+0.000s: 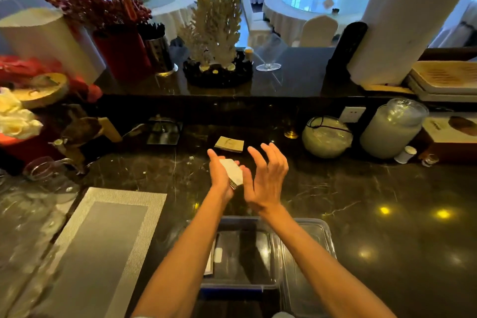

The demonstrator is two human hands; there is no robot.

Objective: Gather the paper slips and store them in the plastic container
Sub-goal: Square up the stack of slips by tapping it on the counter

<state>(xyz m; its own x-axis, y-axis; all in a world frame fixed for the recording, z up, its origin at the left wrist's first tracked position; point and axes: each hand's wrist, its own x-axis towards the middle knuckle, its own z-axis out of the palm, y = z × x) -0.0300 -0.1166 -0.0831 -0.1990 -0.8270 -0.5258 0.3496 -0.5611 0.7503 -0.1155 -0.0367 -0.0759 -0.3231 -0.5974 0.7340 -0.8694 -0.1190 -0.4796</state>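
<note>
My left hand (219, 175) holds a small stack of white paper slips (233, 172) upright above the dark marble counter. Beside it, my right hand (265, 178) is open with fingers spread, its palm facing the stack and close to the stack's right edge. A second pile of beige slips (229, 144) lies flat on the counter just beyond both hands. The clear plastic container (273, 289) with a blue rim sits near the front edge under my forearms; a few slips (209, 263) stand against its left wall. Its transparent lid (312, 240) lies to the right.
A grey placemat (98, 248) lies at the front left, with glassware (44, 173) behind it. Two round lidded jars (326, 137) (392, 128) stand at the back right. A raised ledge (296, 80) behind carries a coral ornament, red vase, wine glass and paper rolls.
</note>
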